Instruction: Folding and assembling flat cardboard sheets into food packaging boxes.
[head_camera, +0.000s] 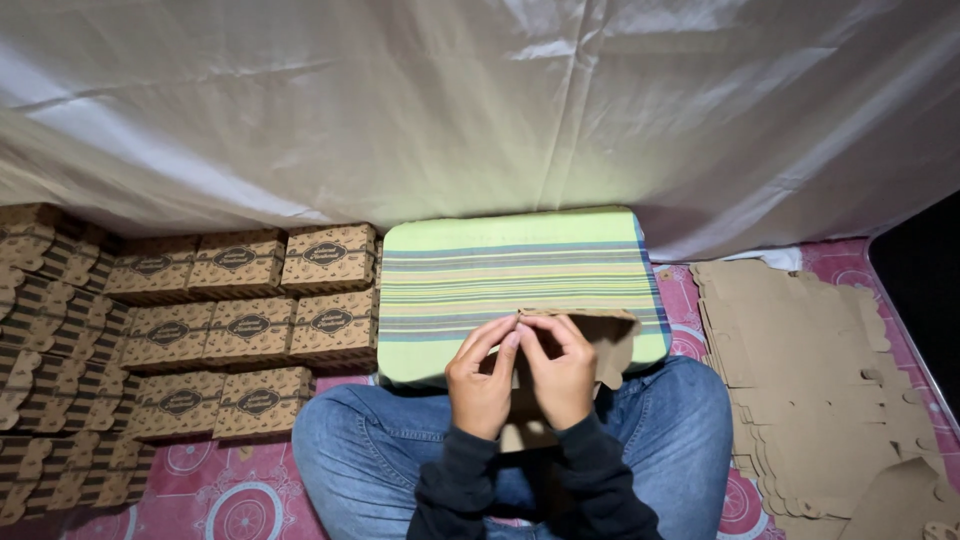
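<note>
Left hand (481, 382) and right hand (560, 372) pinched a flat cardboard blank (610, 345), fingertips together on its top fold, braced against the striped cushion's (520, 270) near edge for firmness. Folded boxes (250, 320) stacked left; unfolded blanks (810, 380) piled right, within reach.

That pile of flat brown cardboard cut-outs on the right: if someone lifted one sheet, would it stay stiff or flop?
Each sheet in the stack of flat cardboard blanks looks thin, so it is probably light and would sag a little. Its scalloped edges and cut flaps would likely bend or droop first. The sheets lie loosely fanned, so a push would probably slide them apart.
</note>
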